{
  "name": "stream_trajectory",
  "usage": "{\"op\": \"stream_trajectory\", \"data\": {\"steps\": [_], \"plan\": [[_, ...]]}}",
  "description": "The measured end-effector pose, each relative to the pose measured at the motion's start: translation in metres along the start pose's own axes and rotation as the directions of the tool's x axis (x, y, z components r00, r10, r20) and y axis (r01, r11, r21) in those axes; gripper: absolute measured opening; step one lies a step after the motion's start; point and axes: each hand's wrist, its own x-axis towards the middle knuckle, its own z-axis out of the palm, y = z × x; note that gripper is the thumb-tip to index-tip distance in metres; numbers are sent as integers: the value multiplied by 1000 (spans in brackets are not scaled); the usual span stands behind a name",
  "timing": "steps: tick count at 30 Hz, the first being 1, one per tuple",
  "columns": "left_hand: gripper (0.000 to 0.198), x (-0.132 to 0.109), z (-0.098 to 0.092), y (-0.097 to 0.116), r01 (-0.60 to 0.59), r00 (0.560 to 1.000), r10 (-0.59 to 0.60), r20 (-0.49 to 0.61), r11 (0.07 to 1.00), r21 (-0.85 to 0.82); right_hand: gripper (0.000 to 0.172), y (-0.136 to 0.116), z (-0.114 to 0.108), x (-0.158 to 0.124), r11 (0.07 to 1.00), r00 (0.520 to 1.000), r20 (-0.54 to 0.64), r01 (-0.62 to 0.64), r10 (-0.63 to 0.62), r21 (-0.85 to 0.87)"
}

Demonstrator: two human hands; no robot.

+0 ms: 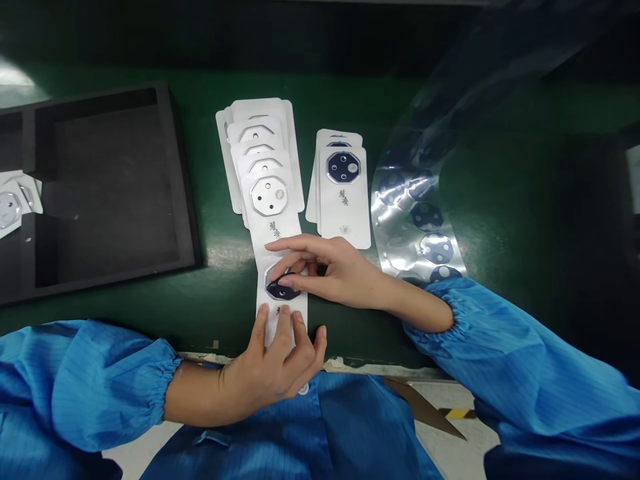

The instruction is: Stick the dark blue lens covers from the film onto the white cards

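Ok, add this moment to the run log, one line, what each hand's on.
Left hand: fingers on white card | Right hand: fingertips on dark octagonal piece | Nearby: stacked cards, clear film strip

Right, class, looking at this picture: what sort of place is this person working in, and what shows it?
Probably an electronics assembly workshop: the person wears a blue striped smock, works on a green bench mat, and handles white backing cards carrying small octagonal plates.

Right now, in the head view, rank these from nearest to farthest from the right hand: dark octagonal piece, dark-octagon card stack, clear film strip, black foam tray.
From the right hand:
1. Dark octagonal piece, beneath its fingers.
2. Dark-octagon card stack, just above it.
3. Clear film strip, to its right.
4. Black foam tray, far left.
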Motion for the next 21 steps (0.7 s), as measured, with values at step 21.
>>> {"op": "stream_trajectory", "data": {"steps": [21], "plan": [[40, -3, 3, 2, -17, 1000, 17, 11, 999, 27, 43, -2, 1, 1, 1000, 1000, -4, -16, 16, 10]]}}
